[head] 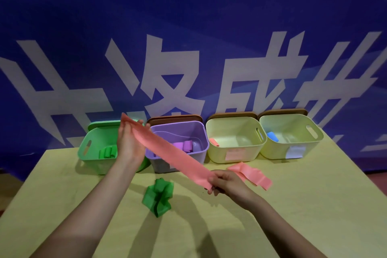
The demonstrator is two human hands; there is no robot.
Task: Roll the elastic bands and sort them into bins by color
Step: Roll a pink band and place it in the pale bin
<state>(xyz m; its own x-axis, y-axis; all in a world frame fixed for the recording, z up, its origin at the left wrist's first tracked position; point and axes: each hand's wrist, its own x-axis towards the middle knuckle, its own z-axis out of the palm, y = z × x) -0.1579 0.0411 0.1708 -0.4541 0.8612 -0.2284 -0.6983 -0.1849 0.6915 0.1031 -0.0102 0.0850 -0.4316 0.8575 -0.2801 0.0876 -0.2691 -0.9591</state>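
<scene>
A long pink elastic band [171, 154] stretches flat in the air between my hands. My left hand [129, 142] holds its far end up in front of the green bin [94, 153]. My right hand [225, 182] pinches its near end low over the table. Another pink band [251, 175] lies loose on the table just right of my right hand. A crumpled green band [159, 197] lies on the table below the stretched band. Green rolls [107, 152] sit in the green bin and purple rolls [184, 145] in the purple bin [201, 142].
Two pale yellow bins stand to the right: one [236, 153] holds a pink roll [214, 142], the other [293, 148] a blue roll [272, 136]. All the bins line the back edge of the yellow table [303, 205], against a blue banner wall [188, 27].
</scene>
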